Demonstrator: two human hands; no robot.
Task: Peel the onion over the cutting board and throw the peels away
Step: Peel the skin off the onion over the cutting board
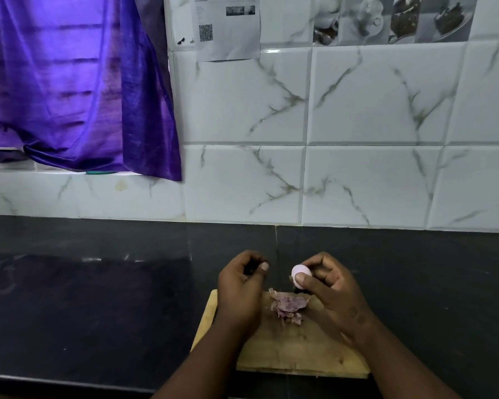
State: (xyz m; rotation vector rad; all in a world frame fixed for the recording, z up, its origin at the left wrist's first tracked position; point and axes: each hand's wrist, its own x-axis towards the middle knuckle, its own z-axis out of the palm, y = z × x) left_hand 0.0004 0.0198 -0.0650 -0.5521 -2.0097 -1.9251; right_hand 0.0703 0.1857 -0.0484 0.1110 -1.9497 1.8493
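Note:
A small pale pink onion (301, 272) is pinched between the thumb and fingers of my right hand (327, 286), held above the far edge of the wooden cutting board (300, 352). A heap of purple-pink peels (287, 306) lies on the board just below the onion. My left hand (241, 289) hovers to the left of the onion, fingers curled with the thumb near the fingertips; whether it holds a scrap of peel is not visible.
The board rests on a dark stone counter (84, 306) that runs along a white marble-patterned tile wall (357, 139). A purple curtain (69, 82) hangs at the upper left, and a printed paper (228, 30) is stuck to the wall.

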